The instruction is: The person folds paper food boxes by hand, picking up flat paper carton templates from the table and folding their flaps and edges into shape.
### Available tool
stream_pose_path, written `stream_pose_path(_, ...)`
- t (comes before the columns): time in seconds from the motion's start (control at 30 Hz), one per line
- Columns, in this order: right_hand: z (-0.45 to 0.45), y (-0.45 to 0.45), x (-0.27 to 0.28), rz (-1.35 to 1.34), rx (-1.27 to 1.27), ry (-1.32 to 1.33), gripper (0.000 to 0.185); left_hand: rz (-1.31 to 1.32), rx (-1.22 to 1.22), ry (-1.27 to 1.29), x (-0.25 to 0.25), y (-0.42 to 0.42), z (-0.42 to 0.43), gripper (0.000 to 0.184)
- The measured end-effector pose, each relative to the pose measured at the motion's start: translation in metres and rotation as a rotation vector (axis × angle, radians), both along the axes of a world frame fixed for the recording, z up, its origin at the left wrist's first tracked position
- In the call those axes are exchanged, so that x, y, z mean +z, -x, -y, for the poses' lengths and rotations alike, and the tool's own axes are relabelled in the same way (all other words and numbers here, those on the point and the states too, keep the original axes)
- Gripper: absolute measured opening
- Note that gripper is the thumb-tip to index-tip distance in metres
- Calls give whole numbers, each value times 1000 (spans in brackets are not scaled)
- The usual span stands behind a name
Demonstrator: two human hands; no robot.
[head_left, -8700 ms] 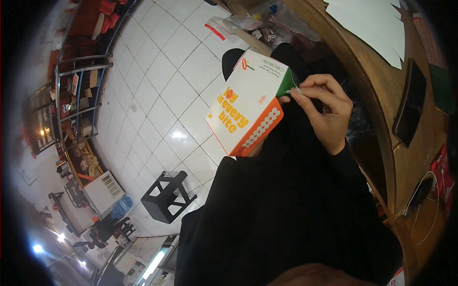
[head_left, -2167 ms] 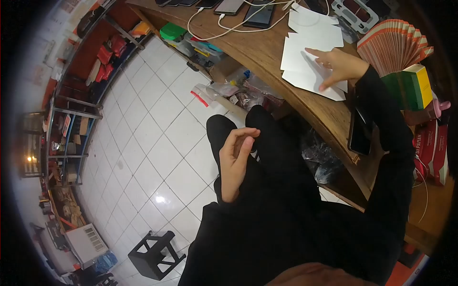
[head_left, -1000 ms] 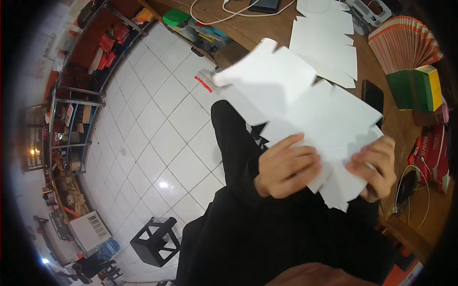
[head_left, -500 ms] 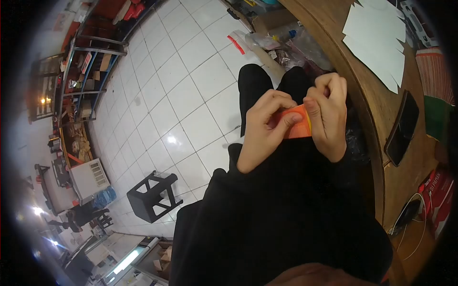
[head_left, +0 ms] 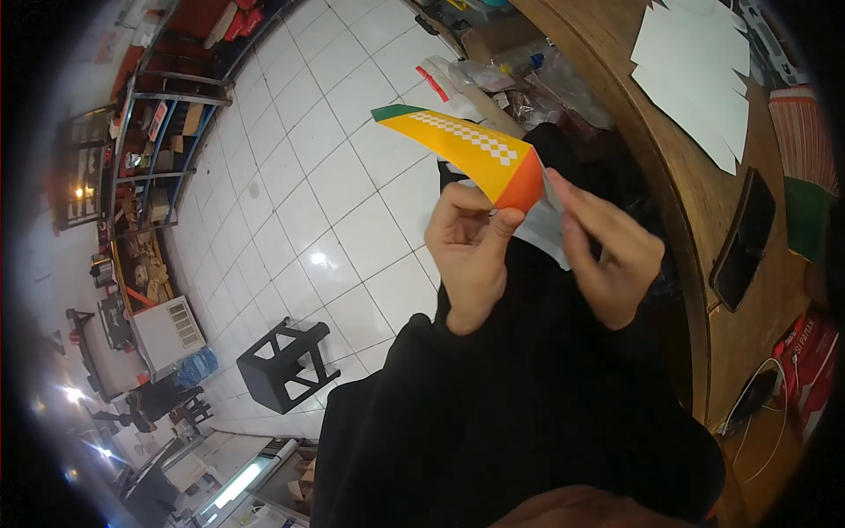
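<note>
A printed card in yellow, green and orange, with a white checker pattern, bends into a curve above my lap. My left hand grips its orange end, thumb on the printed face and fingers curled underneath. On the other side, my right hand has its fingers fairly straight against the card's pale side, with fingertips and thumb at that edge. Part of the pale side hangs below the orange end, between the hands.
A wooden table curves along the right, bearing white cut sheets, a dark phone and a red packet. Plastic bags lie beyond my knees. A black stool stands on the tiled floor, left.
The card, folded small between both hands before, is now spread out toward the upper left. My left hand has shifted slightly down; my right hand has moved down and right, its fingers straighter.
</note>
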State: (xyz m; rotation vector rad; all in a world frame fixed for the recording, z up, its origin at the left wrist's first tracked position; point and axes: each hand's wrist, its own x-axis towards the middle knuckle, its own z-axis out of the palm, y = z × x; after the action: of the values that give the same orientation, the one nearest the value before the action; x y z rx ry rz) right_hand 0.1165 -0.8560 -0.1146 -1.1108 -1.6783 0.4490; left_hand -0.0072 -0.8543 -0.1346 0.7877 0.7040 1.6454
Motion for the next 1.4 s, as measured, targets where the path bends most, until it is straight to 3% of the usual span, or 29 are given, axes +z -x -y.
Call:
stream_pose_path(0.1, 0, -2, -3, -327, -31, 158, 23, -152, -17, 38, 5, 2, 0, 21)
stream_pose_path(0.23, -2, -8, -5, -295, -57, 126, 16, -306, 33, 14, 6, -1, 1, 17)
stream_pose_path(0.3, -3, -7, -6, -382, -87, 135, 13, -476, 69, 24, 6, -3, 3, 14)
stream_pose_path(0.4, -6, -4, -9, -552, -76, 155, 14, -520, 118, 44, 6, -7, 2, 14)
stream_pose_path(0.63, -11, -1, -16, -452, -137, 62, 7, -552, 75, 16, 5, -11, 0, 15)
stream_pose_path(0.83, -10, -1, -14, -568, -115, 142, 8, -535, 101, 43, 0, -18, 1, 14)
stream_pose_path(0.93, -10, -7, -10, -438, -109, 116, 7, -524, 122, 44, 1, -16, -2, 13)
stream_pose_path(1.07, -7, -15, -7, -551, -6, 263, 11, -469, 174, 36, -4, -13, -6, 13)
stream_pose_path(1.23, -5, -11, -13, -624, 1, 300, 12, -335, -119, 172, -8, -7, -9, 17)
stream_pose_path(1.4, -1, -9, -14, -614, 39, 323, 11, -284, -219, 141, -13, -5, -9, 23)
